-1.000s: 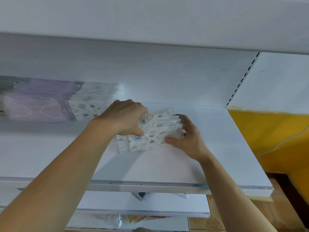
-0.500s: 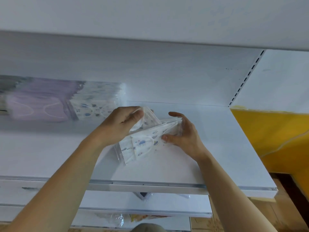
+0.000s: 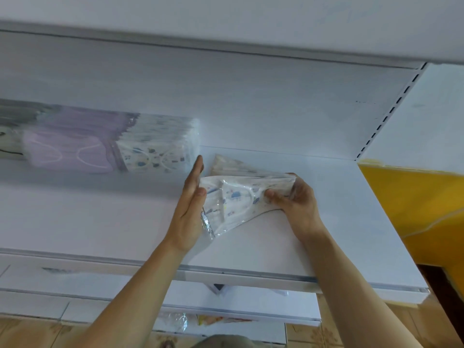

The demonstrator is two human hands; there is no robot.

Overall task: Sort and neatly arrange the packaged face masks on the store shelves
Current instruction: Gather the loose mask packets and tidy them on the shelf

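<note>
A stack of clear-packed white masks with blue prints (image 3: 238, 197) stands tilted on the white shelf (image 3: 326, 237). My right hand (image 3: 293, 197) grips the stack's right end, thumb in front and fingers behind. My left hand (image 3: 192, 204) presses flat against its left end with straight fingers. At the back left of the shelf stands a row of upright packs: printed white masks (image 3: 160, 149), purple masks (image 3: 72, 144), and dark ones (image 3: 15, 121) at the far left, blurred.
Another white shelf (image 3: 226, 33) hangs close overhead. Lower shelves (image 3: 241, 307) show below, with a few loose packets (image 3: 180, 320). A yellow wall (image 3: 414, 209) lies to the right, beyond the slotted upright (image 3: 386, 114). Wooden floor is at the bottom.
The stack has been gathered and stood more upright. My left hand came off its top and now lies flat against its left end. My right hand stayed on the right end.
</note>
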